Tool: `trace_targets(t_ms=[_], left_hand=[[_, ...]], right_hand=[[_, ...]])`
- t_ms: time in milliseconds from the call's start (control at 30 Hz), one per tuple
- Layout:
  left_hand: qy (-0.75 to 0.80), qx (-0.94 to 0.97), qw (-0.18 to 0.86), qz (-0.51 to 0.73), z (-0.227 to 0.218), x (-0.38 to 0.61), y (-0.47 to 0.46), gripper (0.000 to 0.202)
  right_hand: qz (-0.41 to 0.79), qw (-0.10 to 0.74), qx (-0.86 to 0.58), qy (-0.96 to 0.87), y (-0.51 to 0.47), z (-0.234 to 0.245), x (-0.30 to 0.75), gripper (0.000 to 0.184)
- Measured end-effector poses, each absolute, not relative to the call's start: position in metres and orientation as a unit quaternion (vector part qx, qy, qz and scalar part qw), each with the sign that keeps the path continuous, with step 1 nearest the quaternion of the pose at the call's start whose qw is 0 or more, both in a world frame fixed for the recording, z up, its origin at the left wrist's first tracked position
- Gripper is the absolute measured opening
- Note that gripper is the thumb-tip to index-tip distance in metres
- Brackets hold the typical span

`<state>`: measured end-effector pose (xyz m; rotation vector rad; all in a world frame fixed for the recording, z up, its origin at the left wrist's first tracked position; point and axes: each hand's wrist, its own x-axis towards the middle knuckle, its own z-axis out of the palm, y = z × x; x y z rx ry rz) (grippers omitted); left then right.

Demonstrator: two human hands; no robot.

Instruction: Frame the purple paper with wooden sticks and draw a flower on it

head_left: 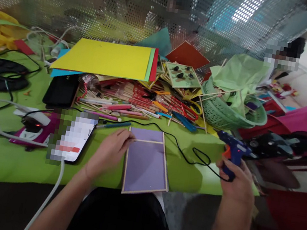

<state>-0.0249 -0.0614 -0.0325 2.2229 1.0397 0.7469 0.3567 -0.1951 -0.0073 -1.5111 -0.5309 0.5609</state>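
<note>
A purple card (146, 168) lies at the front edge of the green table, with thin wooden strips along its sides and bottom. Across its upper part runs a thin wooden stick (150, 142). My left hand (114, 149) pinches this stick's left end at the card's left border; the fingertips are partly hidden. Off to the right, above the table's edge, my right hand (235, 178) is wrapped round a blue hot glue gun (235, 154) with an orange trigger. The gun's nozzle points left, and its black cord loops back over the table.
Left of the card are a lit phone (74, 141) and a purple power strip (34, 132). Behind lie pens, bundled sticks, scissors, a yellow sheet stack (104, 57) and a green basket (224, 111). A metal mesh (115, 6) stands at the back; other people are beyond.
</note>
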Motion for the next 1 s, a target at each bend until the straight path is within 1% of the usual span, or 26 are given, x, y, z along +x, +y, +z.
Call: trace_targets(t_ms=[100, 167, 267, 367, 467, 767, 1000], left_hand=[[0.361, 0.855, 0.277, 0.247, -0.045, -0.029, -0.082, 0.019], [0.344, 0.870, 0.271, 0.226, -0.052, -0.030, -0.093, 0.019], [0.342, 0.873, 0.268, 0.223, -0.058, -0.031, -0.105, 0.021], [0.330, 0.872, 0.282, 0.228, -0.058, -0.031, -0.114, 0.021], [0.328, 0.866, 0.300, 0.230, -0.056, -0.031, -0.118, 0.018], [0.316, 0.867, 0.314, 0.222, -0.054, -0.034, -0.118, 0.021], [0.307, 0.868, 0.320, 0.224, -0.053, -0.035, -0.117, 0.022]], right_hand=[[0.339, 0.631, -0.651, -0.252, -0.196, 0.001, 0.344, 0.036], [0.362, 0.629, -0.629, -0.279, -0.193, 0.003, 0.336, 0.036], [0.384, 0.615, -0.601, -0.335, -0.187, 0.004, 0.324, 0.030], [0.425, 0.566, -0.601, -0.371, -0.179, 0.006, 0.310, 0.027], [0.468, 0.495, -0.610, -0.406, -0.166, 0.008, 0.291, 0.030], [0.379, 0.277, -0.673, -0.571, -0.132, -0.003, 0.237, 0.043], [0.354, 0.210, -0.674, -0.613, -0.123, -0.007, 0.223, 0.049]])
